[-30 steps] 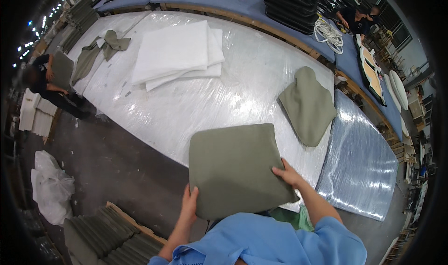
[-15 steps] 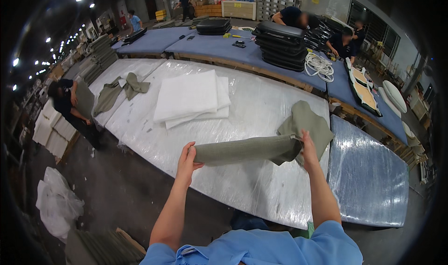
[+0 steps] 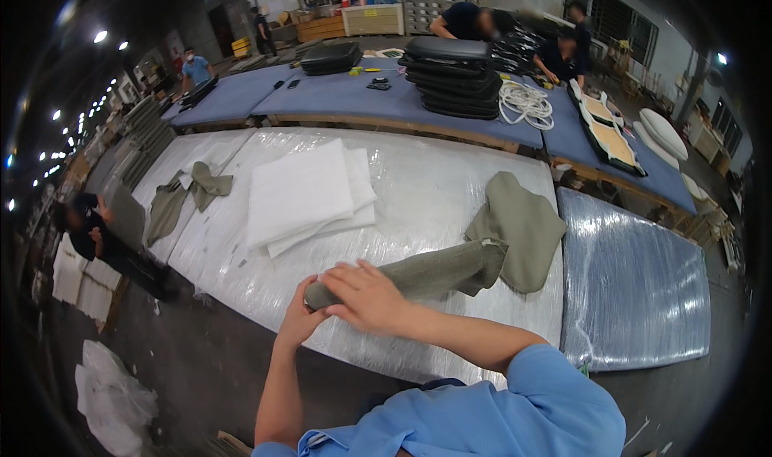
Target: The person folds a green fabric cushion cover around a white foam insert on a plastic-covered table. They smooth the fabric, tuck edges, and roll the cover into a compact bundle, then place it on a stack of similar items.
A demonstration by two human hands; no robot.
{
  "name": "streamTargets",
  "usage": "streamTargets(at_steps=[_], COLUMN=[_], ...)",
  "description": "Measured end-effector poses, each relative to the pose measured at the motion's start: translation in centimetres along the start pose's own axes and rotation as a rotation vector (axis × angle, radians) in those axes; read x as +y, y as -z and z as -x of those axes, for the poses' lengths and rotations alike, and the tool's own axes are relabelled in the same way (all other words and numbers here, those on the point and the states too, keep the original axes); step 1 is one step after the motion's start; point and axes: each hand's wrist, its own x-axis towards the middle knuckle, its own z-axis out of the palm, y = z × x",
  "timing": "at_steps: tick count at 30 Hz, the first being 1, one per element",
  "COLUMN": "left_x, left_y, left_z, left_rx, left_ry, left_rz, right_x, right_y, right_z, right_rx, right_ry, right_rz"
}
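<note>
A long olive-green fabric-covered cushion [image 3: 438,270] slants over the table, its near left end between my hands. My left hand [image 3: 301,315] is closed around that end, with the thumb alongside it. Across the top of the same end lies my right hand [image 3: 368,298], fingers stretched out over the fabric and touching it. At the far right end the cover's edge looks loose and gathered; what fills it is hidden. Just beyond that end, a flat olive fabric piece [image 3: 527,230] rests on the plastic-wrapped table [image 3: 418,155].
Folded white sheets [image 3: 301,191] and crumpled olive fabric [image 3: 189,195] lie on the table. Behind are a blue worktable [image 3: 330,99], stacked black cushions [image 3: 454,79] and coiled white cord [image 3: 527,103]. Co-workers stand around. A clear plastic bag [image 3: 117,397] sits on the floor.
My right hand has let go of the cushion's right end and moved left onto its near end. The cushion now slants and sits lower at the left. My left hand keeps its hold.
</note>
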Motion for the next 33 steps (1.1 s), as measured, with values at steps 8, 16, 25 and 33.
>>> streamTargets(at_steps=[8, 16, 25, 33], left_x=[2.1, 7.4, 8.7, 9.3], left_y=[-0.7, -12.6, -19.4, -20.3], left_z=[-1.3, -4.0, -5.2, -7.3], left_rx=[0.066, -0.207, -0.323, -0.425], left_ry=[-0.062, -0.293, -0.566, -0.520], left_rz=[-0.448, -0.378, -0.255, -0.150], right_x=[6.8, 19.1, 15.0, 4.0], right_y=[5.2, 15.3, 7.2, 5.6], right_z=[0.5, 10.4, 14.9, 11.7], right_rx=[-0.213, 0.147, 0.966, 1.126], right_ry=[-0.363, -0.768, -0.935, -0.771], right_rz=[0.249, 0.438, -0.029, -0.244])
